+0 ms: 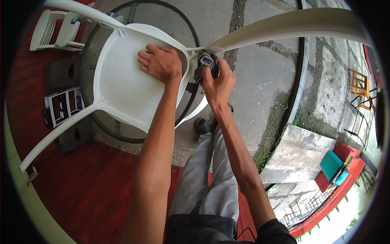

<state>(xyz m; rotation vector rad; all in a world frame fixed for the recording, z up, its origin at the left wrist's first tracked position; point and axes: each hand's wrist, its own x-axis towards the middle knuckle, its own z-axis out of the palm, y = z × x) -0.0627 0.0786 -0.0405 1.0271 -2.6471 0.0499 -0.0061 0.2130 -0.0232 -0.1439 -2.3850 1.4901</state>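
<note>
A white plastic chair [122, 77] lies across a round glass table [90, 45], its seat facing me and its legs reaching outward. Palm down, my left hand [160, 64] rests on the seat near its right edge, fingers apart and slightly bent, with nothing in them. At the chair's right corner, where a broad curved white part begins, my right hand [219, 83] pinches a crumpled grey cloth [208, 61]. The cloth touches the chair at that joint. Part of the cloth is hidden behind my thumb and fingers.
Another white chair [53, 32] stands at the far left, above a small white rack [63, 106] on the red floor [93, 187]. Grey paving [260, 85] lies to the right. A wooden chair [358, 84] and a teal object [332, 164] are at the far right.
</note>
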